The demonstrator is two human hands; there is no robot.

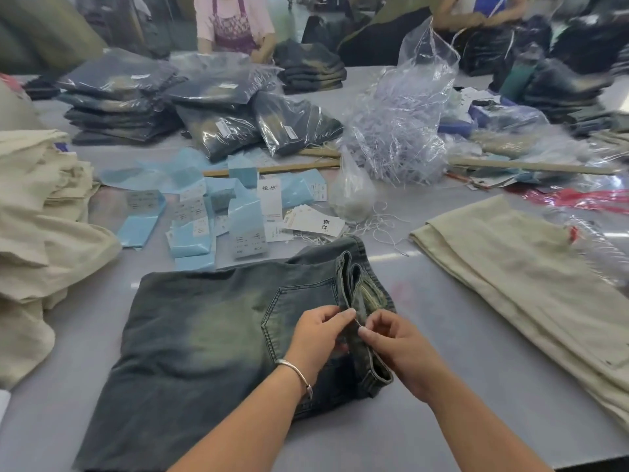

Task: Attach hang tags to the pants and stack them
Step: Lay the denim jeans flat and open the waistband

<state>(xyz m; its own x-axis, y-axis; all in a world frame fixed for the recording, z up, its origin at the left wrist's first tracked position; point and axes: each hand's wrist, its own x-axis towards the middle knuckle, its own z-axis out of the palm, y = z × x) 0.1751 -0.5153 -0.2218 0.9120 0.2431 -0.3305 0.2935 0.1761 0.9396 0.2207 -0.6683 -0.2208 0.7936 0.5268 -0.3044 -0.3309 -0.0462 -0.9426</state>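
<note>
Hands meet at the jeans [211, 335] waistband: left hand [318, 330] pinches its near edge, right hand [391, 342] just beside pinches a thin string, tags [315, 221] lying well beyond.

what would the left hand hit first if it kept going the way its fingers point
The left hand points right and slightly up-frame, its fingertips already at the waistband of the folded jeans. It would likely meet that raised band at once, with the right hand just beyond; depth is hard to judge.
</note>
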